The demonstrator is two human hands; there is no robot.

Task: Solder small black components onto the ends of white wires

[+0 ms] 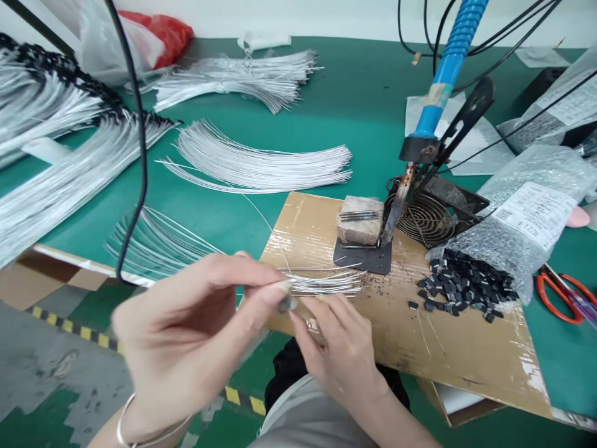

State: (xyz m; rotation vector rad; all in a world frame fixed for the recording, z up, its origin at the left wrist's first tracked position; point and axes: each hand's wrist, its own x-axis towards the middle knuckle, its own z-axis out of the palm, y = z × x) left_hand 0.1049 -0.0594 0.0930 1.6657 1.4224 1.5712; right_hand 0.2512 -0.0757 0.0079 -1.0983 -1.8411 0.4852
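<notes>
two hands: left hand point(200, 330) pinches a small dark piece point(284, 303) between thumb and forefinger; right hand point(340, 336) is half curled just beside it, and whether it grips anything cannot be told.
small dark piece: centre of the frame, blurred and partly hidden; the step looks like fine handling of it.
white wires point(326, 283): loose on the cardboard sheet point(466, 367), mid-frame.
soldering iron point(431, 115): upper right, tip slanting down beside a block point(357, 233).
black pieces point(466, 286): heaped at centre right.
next move: probably calls for steady fingertips and a clearer sightline.
</notes>
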